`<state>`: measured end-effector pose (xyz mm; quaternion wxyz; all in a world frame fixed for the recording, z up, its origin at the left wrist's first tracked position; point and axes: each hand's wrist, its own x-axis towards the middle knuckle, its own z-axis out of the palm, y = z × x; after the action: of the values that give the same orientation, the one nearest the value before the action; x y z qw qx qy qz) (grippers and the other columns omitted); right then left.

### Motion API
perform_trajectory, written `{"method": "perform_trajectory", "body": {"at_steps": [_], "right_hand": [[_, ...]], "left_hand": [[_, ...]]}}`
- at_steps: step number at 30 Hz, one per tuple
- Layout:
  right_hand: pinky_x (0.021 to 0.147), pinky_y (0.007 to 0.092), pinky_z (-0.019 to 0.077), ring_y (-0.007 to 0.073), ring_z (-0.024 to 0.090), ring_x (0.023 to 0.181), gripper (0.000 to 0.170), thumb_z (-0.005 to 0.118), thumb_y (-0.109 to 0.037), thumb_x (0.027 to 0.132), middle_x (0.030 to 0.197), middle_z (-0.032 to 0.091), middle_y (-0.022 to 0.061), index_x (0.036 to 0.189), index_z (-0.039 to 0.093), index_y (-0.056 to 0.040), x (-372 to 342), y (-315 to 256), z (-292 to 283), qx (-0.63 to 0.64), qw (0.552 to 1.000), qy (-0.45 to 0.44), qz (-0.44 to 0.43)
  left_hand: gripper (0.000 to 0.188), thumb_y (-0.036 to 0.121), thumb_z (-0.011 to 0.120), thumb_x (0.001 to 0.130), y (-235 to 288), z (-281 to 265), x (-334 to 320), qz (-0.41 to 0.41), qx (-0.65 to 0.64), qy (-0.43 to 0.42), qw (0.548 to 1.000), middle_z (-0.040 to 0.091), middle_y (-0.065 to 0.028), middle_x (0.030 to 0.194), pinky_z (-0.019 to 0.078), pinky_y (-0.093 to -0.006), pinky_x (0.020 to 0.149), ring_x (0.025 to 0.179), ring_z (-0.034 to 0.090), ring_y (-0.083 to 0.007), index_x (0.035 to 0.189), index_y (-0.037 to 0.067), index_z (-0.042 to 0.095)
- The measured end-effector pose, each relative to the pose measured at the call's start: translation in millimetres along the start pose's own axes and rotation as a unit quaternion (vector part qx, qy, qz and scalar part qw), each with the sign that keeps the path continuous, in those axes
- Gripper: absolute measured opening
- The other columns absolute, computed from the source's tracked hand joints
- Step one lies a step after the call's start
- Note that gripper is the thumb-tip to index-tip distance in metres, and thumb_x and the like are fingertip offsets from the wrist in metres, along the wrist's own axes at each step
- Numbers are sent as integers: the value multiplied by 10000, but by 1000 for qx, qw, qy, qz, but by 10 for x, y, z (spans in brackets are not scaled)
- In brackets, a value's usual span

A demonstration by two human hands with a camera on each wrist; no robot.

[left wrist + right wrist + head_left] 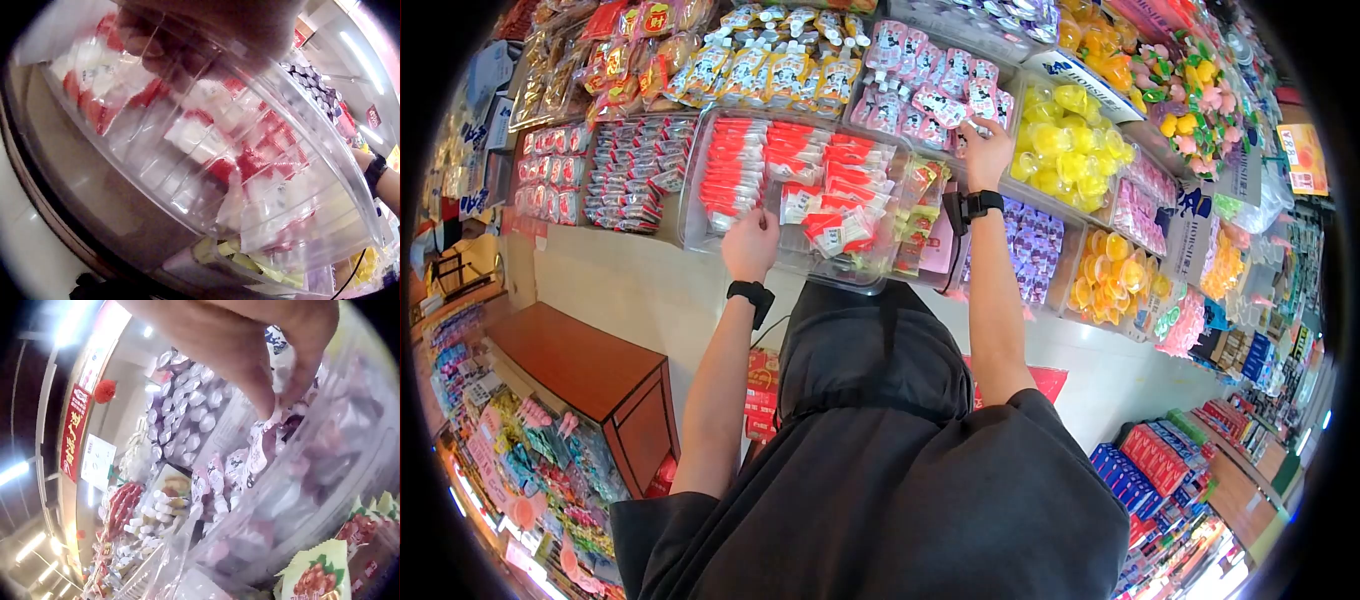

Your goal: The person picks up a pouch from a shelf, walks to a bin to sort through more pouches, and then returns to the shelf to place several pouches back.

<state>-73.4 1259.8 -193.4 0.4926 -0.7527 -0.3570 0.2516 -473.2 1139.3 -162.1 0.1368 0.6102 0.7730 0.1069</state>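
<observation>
My left hand (750,246) is over the front left of a clear plastic bin (862,283) of red and white packets (733,165). Its curled fingers (140,40) show through the bin's ribbed wall in the left wrist view, close by the packets; I cannot tell whether they hold one. Farther right, my right hand (984,158) reaches to the front of a bin of pink pouches (920,62). Thumb and fingers pinch a pink and white pouch (265,440) at its end. Pouches beside it stand with white caps up in the right wrist view.
Yellow jelly cups (1065,140) fill the bin right of my right hand. Between my hands lie green and red packets (922,215). Yellow-and-white pouches (785,70) lie behind the red packets, small wrapped packs (635,165) to the left. A brown cabinet (580,360) stands at left.
</observation>
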Motion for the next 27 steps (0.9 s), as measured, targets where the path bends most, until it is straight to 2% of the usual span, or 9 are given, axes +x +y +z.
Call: {"method": "perform_trajectory", "body": {"at_steps": [1,4,9,13,19,22,27], "right_hand": [[700,371,545,219,652,707,289,882,-192,784,884,706,122,1014,799,-39,27,29,-8,23,999,-21,34],[651,361,517,191,624,638,317,882,-244,771,685,675,78,1008,806,-47,-12,-53,-37,-88,996,-2,-15],[653,359,523,184,641,649,339,854,-258,754,716,686,82,1028,817,-62,2,-61,27,-37,999,1,10],[661,353,532,186,650,645,346,827,-259,743,687,679,74,1027,819,-62,-12,-79,81,0,1000,17,14],[654,348,533,182,652,632,341,818,-246,734,676,679,73,1017,819,-56,-103,-257,22,-12,999,15,29],[643,345,530,175,645,619,324,810,-236,737,676,679,72,1004,811,-52,-155,-316,-52,-34,999,16,3],[630,332,506,153,614,614,301,798,-233,761,655,650,56,1002,793,-54,-290,-488,-267,36,999,-9,-15]], "left_hand": [[341,360,609,978,-4,2,-3,3,1,2,1000,725,-187,767,560,-539,666,733,713,-422,808,83,713],[339,357,607,978,-6,-7,-1,8,2,4,1000,728,-185,771,565,-535,672,731,714,-421,819,81,720],[371,357,599,984,-9,6,20,7,-11,9,1000,707,-193,752,540,-529,652,718,699,-416,788,58,698],[332,353,607,971,-6,10,26,-8,-3,1,1000,732,-190,805,569,-528,693,773,718,-413,829,79,729],[329,347,614,964,3,1,24,-3,-21,15,1000,724,-187,787,565,-527,689,757,712,-412,813,76,726],[329,344,615,962,-5,21,21,1,-23,19,1000,720,-187,773,563,-526,685,742,708,-412,809,74,725],[333,344,615,960,1,45,33,6,-17,29,999,717,-192,767,561,-524,680,738,707,-413,808,68,723]]}}
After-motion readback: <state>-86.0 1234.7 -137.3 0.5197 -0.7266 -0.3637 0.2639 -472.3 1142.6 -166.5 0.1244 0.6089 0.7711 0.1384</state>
